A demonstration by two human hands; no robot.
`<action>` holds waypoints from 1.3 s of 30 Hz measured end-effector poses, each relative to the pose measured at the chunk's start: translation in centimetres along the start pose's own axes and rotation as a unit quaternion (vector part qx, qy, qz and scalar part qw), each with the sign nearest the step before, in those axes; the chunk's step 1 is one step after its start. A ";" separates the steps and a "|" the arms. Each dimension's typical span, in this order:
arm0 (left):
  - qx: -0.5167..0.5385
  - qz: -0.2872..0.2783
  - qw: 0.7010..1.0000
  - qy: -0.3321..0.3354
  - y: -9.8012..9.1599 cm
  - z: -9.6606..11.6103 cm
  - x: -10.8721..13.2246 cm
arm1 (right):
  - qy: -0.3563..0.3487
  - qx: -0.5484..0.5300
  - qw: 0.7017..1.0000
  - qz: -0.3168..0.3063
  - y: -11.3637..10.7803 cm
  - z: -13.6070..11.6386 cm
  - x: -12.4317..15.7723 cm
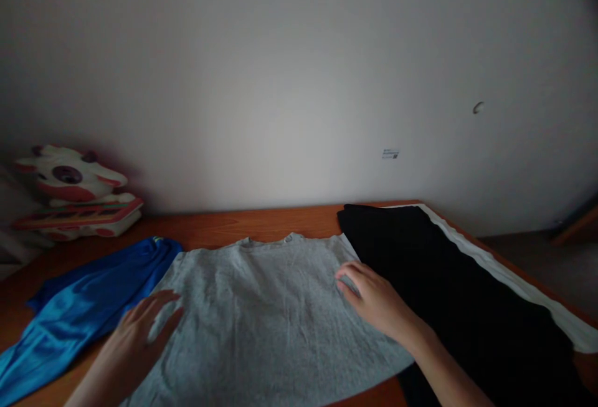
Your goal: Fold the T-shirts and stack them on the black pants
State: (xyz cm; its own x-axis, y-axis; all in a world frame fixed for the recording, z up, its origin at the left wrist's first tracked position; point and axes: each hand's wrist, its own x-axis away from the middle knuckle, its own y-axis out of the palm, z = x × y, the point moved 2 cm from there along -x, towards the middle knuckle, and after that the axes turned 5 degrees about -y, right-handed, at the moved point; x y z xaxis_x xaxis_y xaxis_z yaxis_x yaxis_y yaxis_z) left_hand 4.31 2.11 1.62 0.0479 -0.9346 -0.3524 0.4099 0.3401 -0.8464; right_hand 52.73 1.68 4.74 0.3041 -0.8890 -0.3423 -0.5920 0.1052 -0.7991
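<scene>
A grey T-shirt [261, 313] lies spread out on the wooden table, its neckline toward the wall and a few soft creases across the cloth. Over its left edge is my left hand [142, 326], thumb and fingers apart, with nothing held. My right hand [369, 292] is at the shirt's upper right side, fingers slightly curled and the thumb apart from them, also holding nothing. Whether either hand touches the cloth I cannot tell. Shiny blue clothing [88, 301] lies left of the shirt, and black clothing [448, 288] lies against its right side.
White cloth [509, 276] shows along the right edge of the black clothing. At the back left of the wooden table [219, 223] stands a cow-shaped toy keyboard [81, 192]. A pale wall [280, 95] with a small label [390, 154] rises behind the table.
</scene>
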 end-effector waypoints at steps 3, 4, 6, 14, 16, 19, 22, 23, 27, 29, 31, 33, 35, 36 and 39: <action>-0.035 -0.050 0.994 0.089 3.8 4.7 -3.9 | 0.016 0.069 0.996 -0.046 3.3 1.3 -5.9; -0.050 -0.055 0.992 0.104 5.0 5.7 -5.2 | 0.041 0.105 0.992 -0.060 4.0 2.3 -7.6; -0.098 -0.081 0.986 0.112 7.0 6.4 -7.5 | 0.068 0.142 0.984 -0.083 5.0 4.3 -10.2; -0.176 -0.121 0.975 0.055 9.1 3.2 -12.9 | 0.059 0.156 0.976 -0.138 5.6 8.9 -12.6; -0.172 -0.126 0.976 0.047 8.9 3.0 -13.1 | 0.064 0.158 0.977 -0.128 5.6 9.1 -12.4; -0.164 -0.107 0.980 0.023 8.5 3.1 -13.1 | 0.090 0.169 0.977 -0.093 5.3 9.3 -12.3; -0.160 -0.061 0.985 -0.004 8.3 3.5 -13.0 | 0.129 0.186 0.972 -0.061 4.9 9.3 -12.3; -0.160 -0.045 0.986 -0.009 8.4 3.9 -12.8 | 0.140 0.192 0.970 -0.054 4.9 9.1 -12.3; -0.155 -0.013 0.988 0.017 10.3 7.4 -10.9 | 0.159 0.211 0.964 -0.023 7.0 5.7 -11.8; -0.147 -0.024 0.988 0.044 11.9 9.8 -9.1 | 0.119 0.196 0.973 -0.010 9.3 2.8 -11.1; -0.139 -0.039 0.988 0.060 13.5 11.7 -7.3 | 0.044 0.156 0.987 -0.014 11.7 0.2 -10.1; -0.137 -0.056 0.987 0.063 14.7 12.2 -6.1 | 0.014 0.131 0.991 -0.028 13.5 -1.2 -9.0; -0.149 -0.065 0.985 0.053 15.0 10.8 -5.7 | 0.025 0.124 0.991 -0.039 14.1 -1.0 -8.2; -0.159 -0.066 0.984 0.043 14.8 9.5 -5.8 | 0.040 0.127 0.990 -0.042 14.0 -0.4 -8.0; -0.186 -0.061 0.981 0.004 13.5 4.7 -6.7 | 0.102 0.159 0.981 -0.036 12.9 2.0 -7.8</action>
State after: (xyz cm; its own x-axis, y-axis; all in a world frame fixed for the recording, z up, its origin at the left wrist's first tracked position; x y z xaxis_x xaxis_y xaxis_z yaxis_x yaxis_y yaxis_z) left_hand 13.76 12.48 -5.58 0.0109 -0.9704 -0.2414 0.0506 0.2416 -0.9690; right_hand 44.26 10.84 -3.88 0.1613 -0.9667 -0.1986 -0.3015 0.1433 -0.9426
